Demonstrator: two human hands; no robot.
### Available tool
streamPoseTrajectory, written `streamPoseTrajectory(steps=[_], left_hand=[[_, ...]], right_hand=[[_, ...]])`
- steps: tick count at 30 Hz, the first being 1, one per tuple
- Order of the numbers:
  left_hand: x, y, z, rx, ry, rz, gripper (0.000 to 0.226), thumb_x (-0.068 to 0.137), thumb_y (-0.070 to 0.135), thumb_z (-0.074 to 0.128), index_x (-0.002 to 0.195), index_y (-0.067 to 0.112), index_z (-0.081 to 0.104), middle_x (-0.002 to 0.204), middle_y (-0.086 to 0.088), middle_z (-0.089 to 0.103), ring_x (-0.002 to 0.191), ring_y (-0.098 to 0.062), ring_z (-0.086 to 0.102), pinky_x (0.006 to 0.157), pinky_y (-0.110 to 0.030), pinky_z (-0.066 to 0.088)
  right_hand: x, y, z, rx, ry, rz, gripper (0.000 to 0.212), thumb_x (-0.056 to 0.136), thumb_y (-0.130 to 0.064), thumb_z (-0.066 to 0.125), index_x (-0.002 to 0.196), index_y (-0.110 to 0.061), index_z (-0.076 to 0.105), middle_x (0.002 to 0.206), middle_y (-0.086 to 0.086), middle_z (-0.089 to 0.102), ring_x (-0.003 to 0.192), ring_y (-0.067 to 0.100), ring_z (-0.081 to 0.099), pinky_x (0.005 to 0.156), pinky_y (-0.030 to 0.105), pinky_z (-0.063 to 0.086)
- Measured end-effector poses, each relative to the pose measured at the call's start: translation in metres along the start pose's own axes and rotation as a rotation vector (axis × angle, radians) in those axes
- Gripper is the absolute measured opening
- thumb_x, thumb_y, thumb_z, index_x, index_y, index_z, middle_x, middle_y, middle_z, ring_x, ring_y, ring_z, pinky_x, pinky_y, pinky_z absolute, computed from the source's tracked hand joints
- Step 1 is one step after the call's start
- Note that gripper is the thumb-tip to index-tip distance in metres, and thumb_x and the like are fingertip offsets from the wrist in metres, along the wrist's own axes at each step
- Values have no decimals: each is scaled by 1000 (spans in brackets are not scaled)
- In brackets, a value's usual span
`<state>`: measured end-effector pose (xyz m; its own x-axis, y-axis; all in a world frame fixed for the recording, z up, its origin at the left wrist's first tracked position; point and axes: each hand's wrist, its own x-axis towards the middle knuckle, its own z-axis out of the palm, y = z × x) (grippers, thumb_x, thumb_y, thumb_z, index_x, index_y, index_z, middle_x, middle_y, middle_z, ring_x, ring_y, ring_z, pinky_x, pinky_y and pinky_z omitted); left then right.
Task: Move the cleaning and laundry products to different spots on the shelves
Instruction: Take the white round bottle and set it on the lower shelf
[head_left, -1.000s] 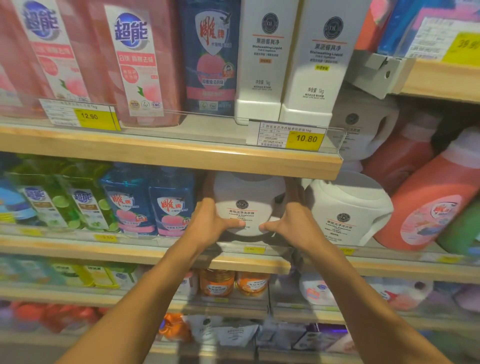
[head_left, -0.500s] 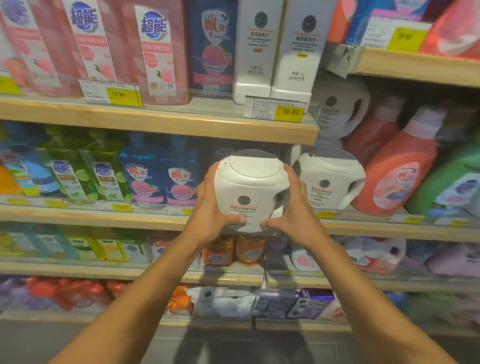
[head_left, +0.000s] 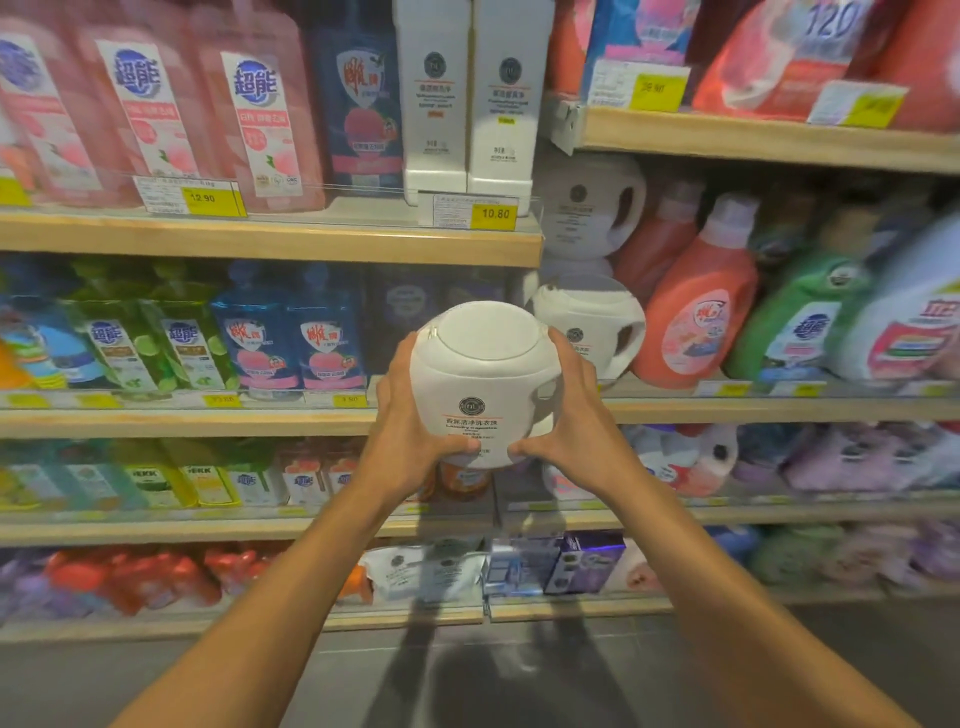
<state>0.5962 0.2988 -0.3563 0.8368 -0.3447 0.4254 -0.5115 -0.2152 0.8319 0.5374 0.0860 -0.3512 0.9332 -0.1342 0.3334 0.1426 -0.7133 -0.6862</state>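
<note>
A round white laundry capsule tub (head_left: 480, 379) with a domed lid hangs in front of the second shelf (head_left: 182, 422), clear of it. My left hand (head_left: 410, 421) grips its left side and my right hand (head_left: 563, 421) grips its right side, thumbs meeting under the label. A second white tub (head_left: 589, 325) with a handle stands on the shelf just behind and to the right. The dark gap (head_left: 431, 322) behind the held tub shows where nothing stands at the front.
Blue dish-soap bottles (head_left: 291, 332) and green ones (head_left: 150, 338) fill the shelf to the left. Orange (head_left: 696, 312) and green (head_left: 800, 317) detergent jugs stand to the right. Pink refill pouches (head_left: 254, 104) and white bottles (head_left: 467, 93) sit on the upper shelf (head_left: 270, 239). Grey floor lies below.
Both hands have pulled the white tub out from under the upper shelf, towards me and a little right. The view has drawn back, showing lower shelves and floor.
</note>
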Motion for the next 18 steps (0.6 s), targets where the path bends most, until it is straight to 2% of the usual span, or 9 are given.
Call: streamPoseTrajectory(steps=[5,9,12,14,16,18], left_hand=[[5,32,36,0,-11,8,124,53,22,92,150,42,18,149,16,31,140,-16,31,108,-52,42],[23,56,100,-38,23,4,122,50,28,91,146,53,19,145,23,32,139,-14,30,107,-49,43],[35,68,154,-78,29,-19,123,50,32,91,145,57,16,145,19,33,139,-13,29,105,-46,44],[45,77,182,-88,17,-37,129,51,28,93,150,50,13,149,12,32,142,-16,29,107,-49,43],[59,85,200,-83,13,-20,131,53,22,95,153,39,12,152,8,29,142,-15,30,110,-47,41],[75,98,205,-60,27,2,130,54,19,96,154,36,14,150,12,28,140,-9,29,111,-36,39]], right_hand=[[-10,17,-44,-7,13,-10,140,56,-17,97,156,-47,2,156,-10,19,140,12,29,101,35,45],[-7,59,-99,4,38,-17,140,56,-16,97,154,-51,4,152,-13,23,137,10,31,100,32,45],[-5,92,-143,-43,39,-11,143,54,-16,97,151,-60,2,147,-17,25,126,-9,27,95,26,42],[-4,109,-169,-69,43,-12,145,55,-17,97,142,-70,-5,151,-20,21,124,-19,22,96,22,38],[3,120,-190,-55,40,-6,142,56,-17,97,145,-69,-2,152,-21,21,130,-10,28,97,25,40],[15,123,-206,-28,51,-17,138,56,-16,96,152,-57,5,150,-22,23,129,-1,35,98,29,42]])
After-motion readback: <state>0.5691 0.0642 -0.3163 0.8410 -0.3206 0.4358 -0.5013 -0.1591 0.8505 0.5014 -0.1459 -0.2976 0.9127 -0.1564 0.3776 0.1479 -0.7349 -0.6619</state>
